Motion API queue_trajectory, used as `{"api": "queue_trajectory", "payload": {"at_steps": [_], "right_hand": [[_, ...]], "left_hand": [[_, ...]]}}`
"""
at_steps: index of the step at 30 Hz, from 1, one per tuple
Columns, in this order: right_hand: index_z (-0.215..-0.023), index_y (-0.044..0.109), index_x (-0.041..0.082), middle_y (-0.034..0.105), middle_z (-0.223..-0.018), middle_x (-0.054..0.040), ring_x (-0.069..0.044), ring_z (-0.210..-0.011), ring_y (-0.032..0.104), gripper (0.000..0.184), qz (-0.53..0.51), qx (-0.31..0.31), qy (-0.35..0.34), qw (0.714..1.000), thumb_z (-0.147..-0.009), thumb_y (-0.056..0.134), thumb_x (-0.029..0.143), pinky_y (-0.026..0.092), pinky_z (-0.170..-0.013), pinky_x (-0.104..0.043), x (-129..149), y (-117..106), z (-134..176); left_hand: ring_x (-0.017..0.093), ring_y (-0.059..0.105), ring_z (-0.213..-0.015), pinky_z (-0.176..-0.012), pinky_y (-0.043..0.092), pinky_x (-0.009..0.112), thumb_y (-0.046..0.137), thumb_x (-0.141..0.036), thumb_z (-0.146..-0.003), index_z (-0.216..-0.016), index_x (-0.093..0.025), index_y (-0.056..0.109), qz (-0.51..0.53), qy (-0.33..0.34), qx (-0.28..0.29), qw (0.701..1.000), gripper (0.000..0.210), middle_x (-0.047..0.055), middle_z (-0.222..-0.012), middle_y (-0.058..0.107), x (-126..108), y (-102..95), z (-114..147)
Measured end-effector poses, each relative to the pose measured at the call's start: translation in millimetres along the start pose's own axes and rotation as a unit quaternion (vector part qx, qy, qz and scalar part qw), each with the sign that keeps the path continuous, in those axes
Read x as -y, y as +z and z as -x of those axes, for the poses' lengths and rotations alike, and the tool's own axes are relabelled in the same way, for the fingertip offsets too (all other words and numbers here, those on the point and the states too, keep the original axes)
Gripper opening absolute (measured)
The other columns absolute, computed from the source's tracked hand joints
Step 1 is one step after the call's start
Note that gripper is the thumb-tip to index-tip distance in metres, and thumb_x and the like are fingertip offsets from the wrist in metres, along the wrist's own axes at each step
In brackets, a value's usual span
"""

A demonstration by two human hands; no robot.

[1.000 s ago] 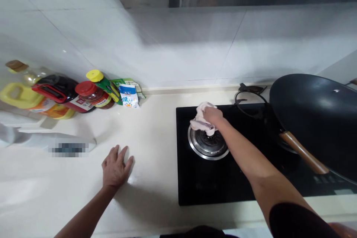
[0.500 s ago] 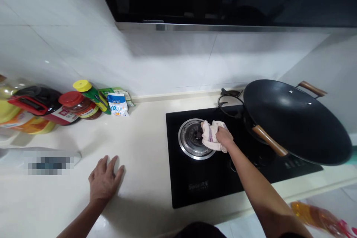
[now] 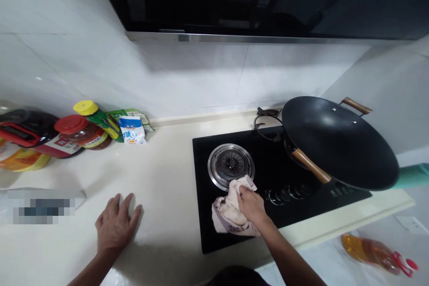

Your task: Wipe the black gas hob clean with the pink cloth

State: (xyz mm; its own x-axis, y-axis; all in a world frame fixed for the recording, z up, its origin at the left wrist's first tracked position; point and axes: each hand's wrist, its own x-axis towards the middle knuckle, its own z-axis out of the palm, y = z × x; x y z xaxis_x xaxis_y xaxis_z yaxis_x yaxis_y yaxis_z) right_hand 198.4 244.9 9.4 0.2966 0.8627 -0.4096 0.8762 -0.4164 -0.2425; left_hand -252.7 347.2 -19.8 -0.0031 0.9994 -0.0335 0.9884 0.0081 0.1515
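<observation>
My right hand (image 3: 250,205) is closed on a crumpled whitish cloth (image 3: 231,214) with purplish marks. The cloth lies on the black glass stovetop (image 3: 268,165), at the front edge of the left burner (image 3: 231,165), and overlaps its steel ring slightly. No pot support sits on that burner. My left hand (image 3: 117,223) rests palm down with spread fingers on the pale countertop (image 3: 164,214), left of the stove, holding nothing. Control knobs (image 3: 284,194) show to the right of my right hand.
A large black wok (image 3: 338,143) with wooden handles covers the right burner. Behind the stove lies a pot support ring (image 3: 268,125). Jars, bottles and a white-blue packet (image 3: 132,130) line the wall at left. An oil bottle (image 3: 375,252) lies low at right; a range hood (image 3: 251,4) hangs above.
My right hand has drawn the cloth from the burner's right side toward the stove's front left. The view has shifted slightly; my left hand stays flat on the countertop.
</observation>
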Motion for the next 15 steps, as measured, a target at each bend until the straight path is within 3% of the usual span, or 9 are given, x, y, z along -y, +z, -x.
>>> {"api": "queue_trajectory", "payload": {"at_steps": [3,6,8,11,13,15], "right_hand": [[-0.118,0.072,0.028,0.076,-0.121,-0.0089,-0.026,-0.113,0.072,0.028,-0.061,-0.049,-0.035,0.996,-0.106,0.048,0.036,0.054,-0.095,-0.035,10.2,8.8,9.8],[-0.143,0.065,0.028,0.062,-0.15,-0.0144,-0.034,-0.136,0.059,0.044,-0.097,-0.127,-0.068,0.985,-0.104,0.054,0.046,0.051,-0.109,-0.048,15.8,12.7,21.5],[-0.156,0.057,0.035,0.046,-0.168,-0.0121,-0.039,-0.152,0.044,0.062,-0.094,-0.109,-0.115,0.983,-0.098,0.063,0.056,0.04,-0.121,-0.057,16.7,15.8,31.7],[-0.156,0.057,0.042,0.033,-0.178,-0.0073,-0.045,-0.161,0.029,0.083,-0.07,-0.015,-0.183,0.98,-0.081,0.08,0.068,0.024,-0.128,-0.066,12.1,23.6,45.4],[-0.152,0.062,0.041,0.035,-0.177,-0.0072,-0.046,-0.161,0.028,0.082,-0.058,-0.004,-0.182,0.982,-0.077,0.083,0.066,0.021,-0.129,-0.067,4.6,28.8,48.8],[-0.148,0.066,0.037,0.042,-0.174,-0.0087,-0.043,-0.161,0.03,0.069,-0.044,-0.041,-0.152,0.987,-0.084,0.079,0.058,0.02,-0.13,-0.064,-6.0,30.3,44.1]], "left_hand": [[0.038,0.031,-0.163,-0.127,0.031,0.063,0.027,-0.059,-0.104,-0.154,-0.017,0.055,-0.005,-0.006,-0.002,1.0,0.072,0.025,-0.17,0.04,0.1,-0.4,-0.7],[0.04,0.031,-0.163,-0.127,0.03,0.064,0.024,-0.062,-0.103,-0.155,-0.016,0.055,-0.006,-0.011,0.003,1.0,0.076,0.026,-0.17,0.04,-0.3,-0.9,-2.0],[0.04,0.03,-0.164,-0.127,0.03,0.065,0.024,-0.063,-0.103,-0.156,-0.016,0.055,-0.005,-0.012,0.009,1.0,0.077,0.026,-0.17,0.039,-0.9,-1.6,-3.0],[0.04,0.03,-0.164,-0.128,0.029,0.065,0.022,-0.064,-0.104,-0.155,-0.016,0.055,-0.002,-0.014,0.008,1.0,0.077,0.025,-0.171,0.04,-1.6,-2.4,-3.8],[0.04,0.03,-0.164,-0.128,0.029,0.066,0.021,-0.065,-0.103,-0.155,-0.016,0.055,0.002,-0.018,0.008,1.0,0.079,0.026,-0.171,0.039,-1.7,-2.4,-4.0],[0.04,0.029,-0.164,-0.128,0.029,0.066,0.019,-0.067,-0.103,-0.156,-0.017,0.054,0.003,-0.021,0.01,1.0,0.081,0.025,-0.172,0.038,-1.5,-2.2,-4.2]]}}
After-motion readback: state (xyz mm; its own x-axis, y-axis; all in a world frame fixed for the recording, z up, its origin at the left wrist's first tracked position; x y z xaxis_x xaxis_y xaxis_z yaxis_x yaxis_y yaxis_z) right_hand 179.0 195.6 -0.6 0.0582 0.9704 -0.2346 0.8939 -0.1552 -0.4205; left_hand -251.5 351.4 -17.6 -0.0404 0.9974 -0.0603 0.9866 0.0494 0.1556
